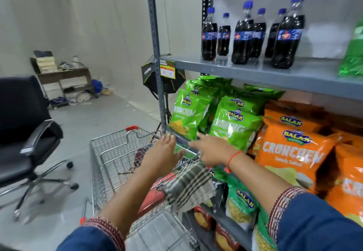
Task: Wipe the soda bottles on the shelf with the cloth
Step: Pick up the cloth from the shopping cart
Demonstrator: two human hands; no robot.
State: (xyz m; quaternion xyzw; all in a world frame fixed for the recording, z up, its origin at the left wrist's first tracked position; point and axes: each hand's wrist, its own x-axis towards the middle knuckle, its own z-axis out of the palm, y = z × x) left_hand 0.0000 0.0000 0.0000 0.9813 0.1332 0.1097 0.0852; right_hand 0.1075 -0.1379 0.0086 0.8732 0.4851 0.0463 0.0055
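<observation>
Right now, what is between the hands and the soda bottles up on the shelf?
In the head view, green snack bags and the grey shelf board sit between both hands and the soda bottles.

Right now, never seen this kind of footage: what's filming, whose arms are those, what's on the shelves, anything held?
There is one picture, taken by a wide-angle camera worn on a person's head, looking forward and down. No machine is involved: the two arms in blue sleeves belong to the wearer.

The left hand and right hand both reach forward with fingers spread, above a wire shopping cart and next to the shelf edge. Neither has a grip on anything.

A striped cloth hangs over the cart's rim beneath the right forearm, not yet picked up.

On the upper grey shelf stand six dark soda bottles with blue caps, all upright. Below them are green snack bags and orange snack bags. A black office chair stands at the left.
</observation>
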